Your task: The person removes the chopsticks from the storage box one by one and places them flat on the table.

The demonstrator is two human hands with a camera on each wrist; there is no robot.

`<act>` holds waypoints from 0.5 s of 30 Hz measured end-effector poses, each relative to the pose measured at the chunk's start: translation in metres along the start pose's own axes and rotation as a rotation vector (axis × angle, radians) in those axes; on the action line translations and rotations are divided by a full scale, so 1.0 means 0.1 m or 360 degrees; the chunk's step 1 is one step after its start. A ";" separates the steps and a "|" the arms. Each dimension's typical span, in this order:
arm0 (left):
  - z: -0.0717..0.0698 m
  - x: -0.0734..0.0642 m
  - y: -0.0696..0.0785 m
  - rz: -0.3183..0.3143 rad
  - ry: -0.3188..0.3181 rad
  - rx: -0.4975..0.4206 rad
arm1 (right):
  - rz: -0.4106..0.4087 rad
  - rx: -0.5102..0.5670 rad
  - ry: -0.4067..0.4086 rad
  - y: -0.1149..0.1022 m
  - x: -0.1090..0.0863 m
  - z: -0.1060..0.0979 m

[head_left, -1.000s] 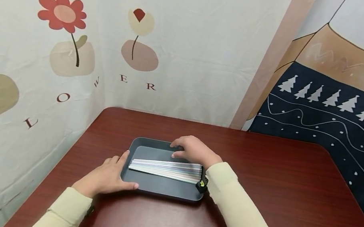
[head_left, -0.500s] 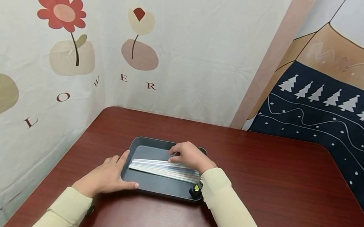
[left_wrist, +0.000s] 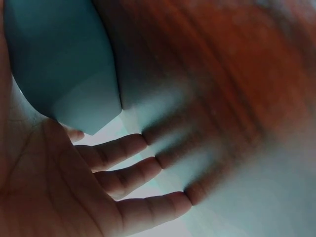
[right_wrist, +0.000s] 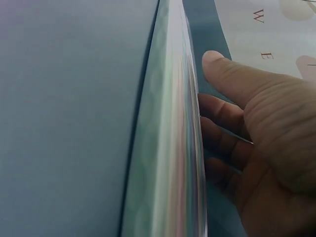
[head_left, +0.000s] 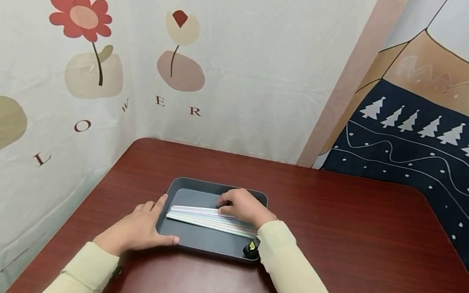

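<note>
A dark grey rectangular tray (head_left: pixel 208 242) lies on the table, holding a fanned bundle of long, thin white strips with coloured lines (head_left: pixel 203 218). My left hand (head_left: pixel 138 224) rests around the tray's near left corner, thumb along the front rim and index finger against the left side. In the left wrist view its fingers are extended beside the tray corner (left_wrist: pixel 64 64). My right hand (head_left: pixel 245 206) is over the tray's right half, at the bundle's far edge. In the right wrist view the fingertips touch the bundle's side (right_wrist: pixel 173 148), and the thumb (right_wrist: pixel 222 61) stands apart.
The reddish-brown table (head_left: pixel 361 253) extends around the tray. Behind it hangs a pale curtain (head_left: pixel 240 116) with printed flowers and letters; a dark cloth with white trees (head_left: pixel 428 144) hangs at the right. A black wrist device (head_left: pixel 251 249) overlaps the tray's near right corner.
My right hand has come down and slightly towards me, from above the tray's far rim to the bundle's far edge. The left hand, tray and bundle have kept their places.
</note>
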State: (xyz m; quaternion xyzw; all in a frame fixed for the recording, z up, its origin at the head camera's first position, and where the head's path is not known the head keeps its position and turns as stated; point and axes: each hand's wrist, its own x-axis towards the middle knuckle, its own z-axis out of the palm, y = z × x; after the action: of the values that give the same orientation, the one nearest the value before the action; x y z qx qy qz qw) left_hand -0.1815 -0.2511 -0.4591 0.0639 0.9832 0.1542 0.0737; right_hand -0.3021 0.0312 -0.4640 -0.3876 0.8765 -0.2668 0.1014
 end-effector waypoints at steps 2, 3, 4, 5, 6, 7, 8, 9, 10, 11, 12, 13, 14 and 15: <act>0.00 0.00 0.01 0.0003 -0.0001 0.0004 | 0.0009 0.0004 0.0002 0.01 0.00 0.00; -0.01 0.00 0.01 0.0005 -0.0002 0.0006 | 0.0007 0.0003 0.0002 0.01 0.00 0.00; -0.01 0.00 0.01 0.0006 -0.0002 0.0004 | 0.0000 -0.0005 0.0004 0.02 0.00 0.00; -0.01 0.00 0.01 0.0008 -0.0003 0.0003 | -0.0010 -0.0012 0.0002 0.02 0.01 0.01; -0.01 0.00 0.01 0.0007 -0.0005 0.0001 | -0.0022 -0.0023 0.0005 0.03 0.01 0.01; -0.01 0.00 0.02 0.0004 -0.0007 0.0000 | -0.0038 -0.0032 0.0011 0.03 0.01 0.01; -0.01 0.00 0.02 0.0001 -0.0009 -0.0001 | -0.0050 -0.0044 0.0013 0.04 0.02 0.02; -0.01 -0.01 0.02 -0.0001 -0.0011 0.0000 | -0.0064 -0.0054 0.0018 0.04 0.02 0.02; -0.01 -0.01 0.02 -0.0002 -0.0011 0.0000 | -0.0071 -0.0065 0.0020 0.05 0.03 0.03; -0.01 -0.01 0.02 -0.0002 -0.0011 0.0003 | -0.0072 -0.0067 0.0021 0.05 0.03 0.03; -0.01 -0.01 0.02 -0.0003 -0.0011 0.0005 | -0.0072 -0.0071 0.0026 0.06 0.03 0.03; -0.01 0.00 0.02 -0.0002 -0.0008 0.0007 | -0.0071 -0.0074 0.0031 0.06 0.03 0.04; -0.01 0.00 0.02 0.0000 -0.0006 0.0008 | -0.0066 -0.0078 0.0033 0.06 0.04 0.04; -0.01 0.00 0.02 0.0001 -0.0004 0.0010 | -0.0063 -0.0081 0.0039 0.07 0.04 0.05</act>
State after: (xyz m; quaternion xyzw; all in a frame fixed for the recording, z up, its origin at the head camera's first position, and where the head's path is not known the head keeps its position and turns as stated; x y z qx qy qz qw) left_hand -0.1813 -0.2496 -0.4578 0.0648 0.9836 0.1510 0.0746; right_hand -0.3069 0.0303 -0.4713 -0.4041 0.8763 -0.2513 0.0754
